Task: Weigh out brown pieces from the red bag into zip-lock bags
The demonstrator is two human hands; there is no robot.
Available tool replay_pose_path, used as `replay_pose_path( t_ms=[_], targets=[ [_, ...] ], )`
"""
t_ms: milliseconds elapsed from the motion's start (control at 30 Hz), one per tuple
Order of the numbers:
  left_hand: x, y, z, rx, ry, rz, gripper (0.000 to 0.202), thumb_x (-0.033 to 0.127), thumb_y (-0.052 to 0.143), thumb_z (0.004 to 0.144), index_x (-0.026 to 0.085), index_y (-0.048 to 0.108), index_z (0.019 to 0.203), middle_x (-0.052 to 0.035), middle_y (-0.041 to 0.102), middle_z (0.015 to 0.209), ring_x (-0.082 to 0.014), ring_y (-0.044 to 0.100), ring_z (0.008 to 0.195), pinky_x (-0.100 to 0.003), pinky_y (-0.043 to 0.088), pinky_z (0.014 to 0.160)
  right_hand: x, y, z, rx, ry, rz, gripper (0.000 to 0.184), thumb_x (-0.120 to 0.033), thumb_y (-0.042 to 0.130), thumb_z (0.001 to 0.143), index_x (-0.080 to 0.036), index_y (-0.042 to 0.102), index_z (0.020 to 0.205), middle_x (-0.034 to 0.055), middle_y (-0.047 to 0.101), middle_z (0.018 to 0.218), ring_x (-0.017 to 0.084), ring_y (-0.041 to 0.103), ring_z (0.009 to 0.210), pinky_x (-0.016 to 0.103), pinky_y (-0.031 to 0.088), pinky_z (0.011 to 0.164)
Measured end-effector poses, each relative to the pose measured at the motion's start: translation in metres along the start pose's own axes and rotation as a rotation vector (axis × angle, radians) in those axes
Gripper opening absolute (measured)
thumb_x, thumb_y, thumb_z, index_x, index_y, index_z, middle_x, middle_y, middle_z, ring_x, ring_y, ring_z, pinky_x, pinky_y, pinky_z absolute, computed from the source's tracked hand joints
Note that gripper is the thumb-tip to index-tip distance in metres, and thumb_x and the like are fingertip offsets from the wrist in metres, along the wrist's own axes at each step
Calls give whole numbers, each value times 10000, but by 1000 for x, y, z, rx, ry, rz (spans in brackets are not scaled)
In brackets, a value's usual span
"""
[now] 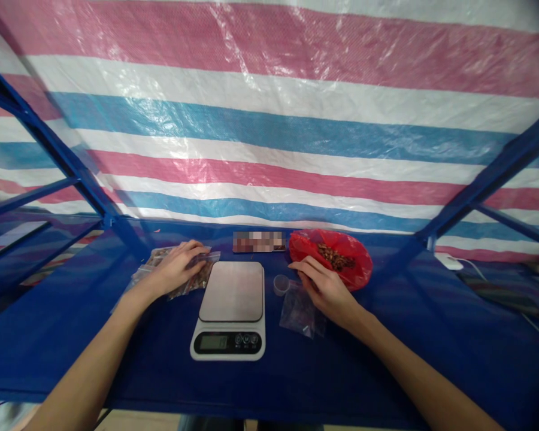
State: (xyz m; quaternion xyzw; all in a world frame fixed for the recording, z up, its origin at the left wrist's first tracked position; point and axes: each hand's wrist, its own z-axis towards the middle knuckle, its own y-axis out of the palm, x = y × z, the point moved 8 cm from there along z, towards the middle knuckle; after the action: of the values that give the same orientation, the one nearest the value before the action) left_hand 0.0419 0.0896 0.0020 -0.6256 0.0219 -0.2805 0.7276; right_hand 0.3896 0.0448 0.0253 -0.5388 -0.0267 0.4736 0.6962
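Observation:
My left hand (182,266) lies over clear zip bags (202,277) filled with small brownish pieces, its fingers stretched out and the thumb apart. My right hand (327,290) hovers at flat clear plastic bags (299,314), partly covering them; its fingers are bent, with the index fingertip apart from the thumb, and no held thing shows. Just behind it sits an opened red plastic bag (362,263) with brown pieces (335,257) inside. A small clear round cup (281,285) stands left of my right hand. Between my hands is a white digital scale (231,293) with a bare plate and lit display.
The blue tabletop (161,371) carries all of this. A blurred-out flat item (259,242) lies behind the scale. Blue metal posts (85,191) rise at both sides, before a striped plastic sheet (269,143). A white plug-like device with a cable (449,261) lies at right.

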Motion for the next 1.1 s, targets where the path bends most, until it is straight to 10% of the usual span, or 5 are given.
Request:
replay_pose_path(
  t_ms=[267, 700, 1000, 1100],
  targets=[
    [3, 7, 7, 8, 18, 43, 297, 275, 487, 987, 195, 772, 1015, -113, 690, 1037, -273, 608, 1008, -407, 479, 936, 3, 1, 0, 6, -26, 0, 351, -106, 447, 1020, -247, 628, 1286, 93, 666, 1129, 205, 693, 964, 343, 578, 906],
    [12, -81, -1, 540, -214, -523, 364, 551, 760, 838, 188, 780, 839, -37, 729, 803, -172, 631, 724, -276, 479, 679, 2, -72, 3, 561, 41, 66, 221, -167, 514, 995, -211, 713, 908, 43, 659, 856, 179, 611, 722, 302, 463, 626],
    [124, -108, 93, 311, -20, -1070, 321, 405, 908, 668, 137, 758, 759, -56, 754, 733, -135, 657, 577, -258, 555, 567, -88, -79, 130, 289, -73, 284, 212, -295, 606, 980, -223, 686, 1163, 27, 740, 898, 174, 688, 789, 280, 514, 681],
    [154, -113, 114, 255, 103, -1071, 270, 382, 857, 726, 138, 752, 771, -50, 732, 675, -122, 635, 534, -227, 477, 482, -86, -83, 163, 319, -41, 464, 193, -374, 619, 967, -191, 679, 985, 29, 734, 811, 165, 695, 725, 264, 532, 632]
  ],
)
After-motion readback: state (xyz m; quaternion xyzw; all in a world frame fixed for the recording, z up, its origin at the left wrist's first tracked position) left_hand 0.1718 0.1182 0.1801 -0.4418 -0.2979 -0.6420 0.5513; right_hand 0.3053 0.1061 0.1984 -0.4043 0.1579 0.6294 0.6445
